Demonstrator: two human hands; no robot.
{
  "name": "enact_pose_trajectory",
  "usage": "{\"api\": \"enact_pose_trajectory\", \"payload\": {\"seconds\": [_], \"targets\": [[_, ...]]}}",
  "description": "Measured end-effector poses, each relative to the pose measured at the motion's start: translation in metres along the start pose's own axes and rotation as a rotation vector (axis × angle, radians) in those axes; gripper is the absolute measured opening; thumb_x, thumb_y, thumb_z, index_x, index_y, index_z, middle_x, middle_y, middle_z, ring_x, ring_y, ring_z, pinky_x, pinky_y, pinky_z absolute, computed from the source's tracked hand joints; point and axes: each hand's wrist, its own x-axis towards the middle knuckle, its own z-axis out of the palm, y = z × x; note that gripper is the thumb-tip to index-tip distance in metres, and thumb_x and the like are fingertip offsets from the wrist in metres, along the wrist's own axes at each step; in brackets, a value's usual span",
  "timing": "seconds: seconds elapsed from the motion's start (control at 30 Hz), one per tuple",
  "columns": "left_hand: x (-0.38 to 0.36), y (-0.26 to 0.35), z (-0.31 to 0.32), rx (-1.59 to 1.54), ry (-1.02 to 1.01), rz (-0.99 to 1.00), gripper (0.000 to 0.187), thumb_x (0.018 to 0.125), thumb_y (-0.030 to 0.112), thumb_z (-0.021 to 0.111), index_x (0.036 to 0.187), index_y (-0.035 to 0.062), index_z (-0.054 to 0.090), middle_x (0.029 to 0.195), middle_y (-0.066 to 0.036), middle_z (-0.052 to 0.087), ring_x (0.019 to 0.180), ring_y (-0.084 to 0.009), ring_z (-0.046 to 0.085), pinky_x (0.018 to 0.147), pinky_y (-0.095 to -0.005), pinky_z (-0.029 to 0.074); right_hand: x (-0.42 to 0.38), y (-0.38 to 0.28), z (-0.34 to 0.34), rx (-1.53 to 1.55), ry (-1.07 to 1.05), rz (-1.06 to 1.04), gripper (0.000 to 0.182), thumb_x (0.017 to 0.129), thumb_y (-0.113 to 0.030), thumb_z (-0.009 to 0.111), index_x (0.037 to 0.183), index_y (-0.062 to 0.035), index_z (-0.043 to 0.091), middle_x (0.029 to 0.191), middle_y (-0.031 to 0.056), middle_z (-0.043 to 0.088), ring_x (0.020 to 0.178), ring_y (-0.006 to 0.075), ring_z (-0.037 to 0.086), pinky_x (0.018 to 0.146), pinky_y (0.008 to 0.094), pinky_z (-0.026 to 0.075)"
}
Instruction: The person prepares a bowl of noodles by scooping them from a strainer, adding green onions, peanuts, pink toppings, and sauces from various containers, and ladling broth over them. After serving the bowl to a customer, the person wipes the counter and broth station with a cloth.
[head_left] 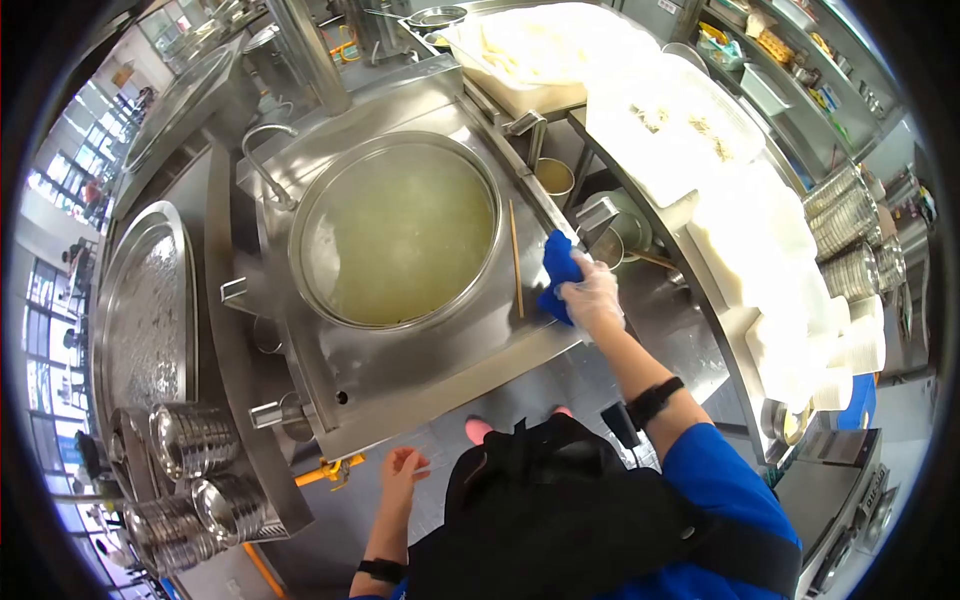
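My right hand (592, 295), in a thin clear glove, is closed on a bunched blue cloth (559, 272) at the right edge of the steel cooker top (450, 355). Just left of the cloth, a thin wooden stick (516, 258) lies on the metal. A large round pot (493, 225) set into the cooker top holds cloudy yellow-green liquid (410, 235). Low in front of the cooker hangs my left hand (402, 466), its fingers loosely bent and slightly apart, with nothing visible in them.
A curved metal faucet (268, 165) reaches toward the pot's rim. Metal pots (606, 245) stand below the right edge. White tubs (690, 125) line the right counter. Stacked steel bowls (195, 440) and a large round lid-like pan (187, 300) are on the left. Yellow pipe fittings (330, 470) show below.
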Motion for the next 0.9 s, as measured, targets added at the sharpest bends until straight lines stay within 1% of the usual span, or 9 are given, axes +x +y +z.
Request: {"api": "enact_pose_trajectory", "payload": {"seconds": [0.07, 0.13, 0.17, 0.4, 0.43, 0.53, 0.67, 0.8, 0.9], "targets": [[-0.001, -0.002, -0.012, -0.015, 0.036, -0.040, 0.016, 0.087, 0.015, 0.060, 0.098, 0.0050, 0.054, 0.086, -0.006, 0.060, 0.080, -0.0180, 0.062, 0.067, -0.0316, 0.054, 0.012, 0.009, 0.038, -0.208, 0.070, -0.134, 0.068, 0.068, -0.017, 0.067, 0.132, -0.0145, 0.044, 0.138, 0.0168, 0.040, 0.123, 0.0326, 0.042, 0.103, 0.0357, 0.036], [-0.005, 0.002, -0.020, -0.024, 0.071, -0.058, 0.015, 0.087, 0.015, 0.059, 0.097, 0.0054, 0.054, 0.086, -0.006, 0.060, 0.080, -0.0182, 0.062, 0.067, -0.0317, 0.054, 0.023, 0.014, 0.063, -0.404, -0.112, -0.153, 0.075, 0.069, -0.021, 0.069, 0.137, -0.0185, 0.038, 0.141, 0.0171, 0.036, 0.128, 0.0336, 0.036, 0.105, 0.0386, 0.033], [-0.005, 0.003, -0.023, -0.038, 0.088, -0.060, 0.015, 0.087, 0.015, 0.059, 0.097, 0.0056, 0.054, 0.086, -0.006, 0.060, 0.080, -0.0182, 0.062, 0.067, -0.0317, 0.054, 0.031, 0.019, 0.076, -0.542, -0.189, -0.151, 0.070, 0.074, -0.020, 0.065, 0.138, -0.0162, 0.037, 0.140, 0.0194, 0.037, 0.125, 0.0341, 0.040, 0.103, 0.0403, 0.035], [-0.016, -0.002, -0.013, -0.134, 0.233, -0.077, 0.013, 0.088, 0.014, 0.059, 0.096, 0.0060, 0.053, 0.085, -0.006, 0.059, 0.079, -0.0187, 0.063, 0.067, -0.0317, 0.054, 0.094, 0.004, 0.100, -0.581, -0.165, -0.168, 0.059, 0.081, -0.008, 0.055, 0.137, -0.0095, 0.035, 0.139, 0.0224, 0.035, 0.118, 0.0363, 0.046, 0.099, 0.0403, 0.039], [-0.020, -0.005, -0.012, -0.154, 0.245, -0.092, 0.013, 0.088, 0.013, 0.059, 0.096, 0.0059, 0.052, 0.085, -0.006, 0.059, 0.079, -0.0189, 0.063, 0.067, -0.0318, 0.054, 0.103, 0.007, 0.108, -0.587, -0.065, -0.258, 0.061, 0.080, -0.009, 0.059, 0.136, -0.0050, 0.035, 0.134, 0.0238, 0.039, 0.112, 0.0356, 0.050, 0.093, 0.0411, 0.044], [-0.028, -0.011, 0.002, -0.191, 0.273, -0.150, 0.013, 0.087, 0.012, 0.059, 0.096, 0.0057, 0.052, 0.085, -0.007, 0.059, 0.079, -0.0198, 0.063, 0.066, -0.0320, 0.054, 0.128, -0.010, 0.115, -0.518, -0.061, -0.238, 0.055, 0.083, -0.007, 0.053, 0.135, -0.0040, 0.035, 0.131, 0.0231, 0.041, 0.111, 0.0356, 0.050, 0.093, 0.0426, 0.044], [-0.037, 0.000, 0.021, -0.178, 0.282, -0.179, 0.014, 0.087, 0.013, 0.059, 0.097, 0.0049, 0.053, 0.086, -0.008, 0.060, 0.080, -0.0203, 0.064, 0.066, -0.0324, 0.055, 0.160, -0.040, 0.124, -0.419, -0.013, -0.180, 0.048, 0.086, -0.006, 0.047, 0.133, -0.0048, 0.038, 0.122, 0.0196, 0.045, 0.109, 0.0356, 0.051, 0.089, 0.0423, 0.047], [-0.042, 0.000, 0.022, -0.125, 0.337, -0.170, 0.014, 0.088, 0.014, 0.058, 0.097, 0.0047, 0.053, 0.087, -0.008, 0.060, 0.080, -0.0197, 0.063, 0.066, -0.0320, 0.055, 0.183, -0.046, 0.131, -0.358, -0.040, -0.139, 0.044, 0.091, -0.010, 0.042, 0.134, -0.0081, 0.038, 0.124, 0.0184, 0.045, 0.113, 0.0335, 0.050, 0.087, 0.0448, 0.048], [-0.041, -0.002, 0.020, -0.123, 0.332, -0.169, 0.014, 0.088, 0.014, 0.058, 0.097, 0.0046, 0.053, 0.086, -0.008, 0.060, 0.080, -0.0191, 0.063, 0.066, -0.0316, 0.055, 0.174, -0.039, 0.122, -0.465, -0.160, -0.121, 0.043, 0.091, -0.010, 0.043, 0.133, -0.0100, 0.039, 0.125, 0.0184, 0.044, 0.114, 0.0345, 0.051, 0.088, 0.0465, 0.047]]}}
